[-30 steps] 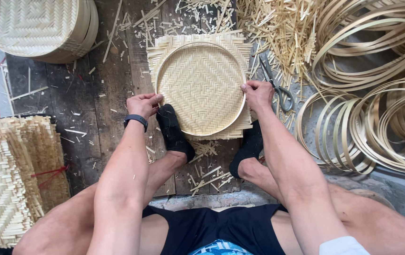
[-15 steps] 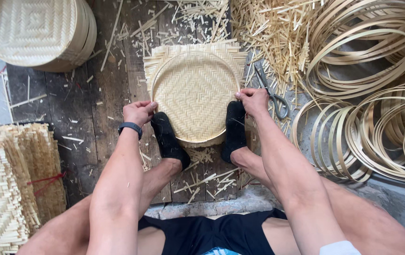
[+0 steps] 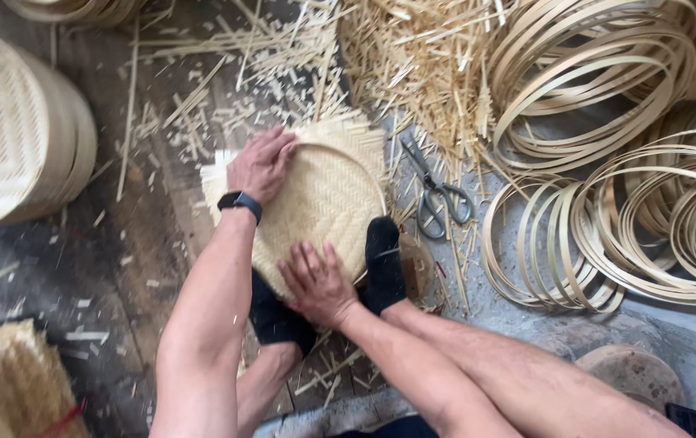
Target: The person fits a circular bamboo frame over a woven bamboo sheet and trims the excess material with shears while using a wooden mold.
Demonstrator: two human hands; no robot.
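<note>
The woven bamboo tray [image 3: 315, 203] was a pale, round thing, its flat strips plaited in a herringbone weave, with loose strip ends bristling past the thin hoop rim. It lay on the dark, splinter-strewn wooden floor [image 3: 121, 268], pinned near its close edge under my two black-socked feet [image 3: 382, 264]. My left hand [image 3: 260, 165], with a dark watch at the wrist, lay flat with fingers spread on the tray's far left rim. My right hand [image 3: 315, 284] pressed open-palmed on the near edge, between my feet, gripping nothing. Metal scissors [image 3: 437, 191] lay just right of the tray, beside coils of bamboo hoops [image 3: 648, 219].
</note>
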